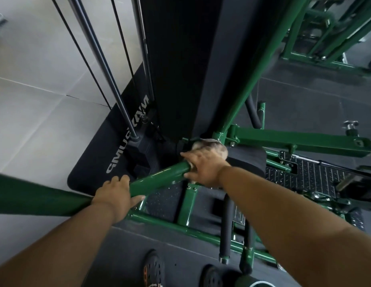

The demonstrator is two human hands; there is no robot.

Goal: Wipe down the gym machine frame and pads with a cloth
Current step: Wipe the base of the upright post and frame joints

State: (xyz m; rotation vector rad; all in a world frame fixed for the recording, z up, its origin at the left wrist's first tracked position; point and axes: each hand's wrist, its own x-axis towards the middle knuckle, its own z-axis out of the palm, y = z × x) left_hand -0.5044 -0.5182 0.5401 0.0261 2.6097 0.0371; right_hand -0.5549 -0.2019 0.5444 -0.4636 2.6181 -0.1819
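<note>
A green frame bar (159,179) of the gym machine slants from the left edge toward the middle. My left hand (116,195) grips this bar partway along it. My right hand (203,166) holds a pale, brownish cloth (211,147) wrapped round the far end of the same bar, fingers curled over it. Just beyond the cloth lies a black seat pad (249,162). A tall black shroud (180,69) and a green upright (259,65) rise behind the hands.
Black cables and a steel guide rod (106,69) run down at the left to a black floor mat (93,162). A black tread plate (309,175) and padded black handles (225,228) lie right and below. My shoes (153,270) stand on dark rubber flooring. More green frames (317,38) stand at the top right.
</note>
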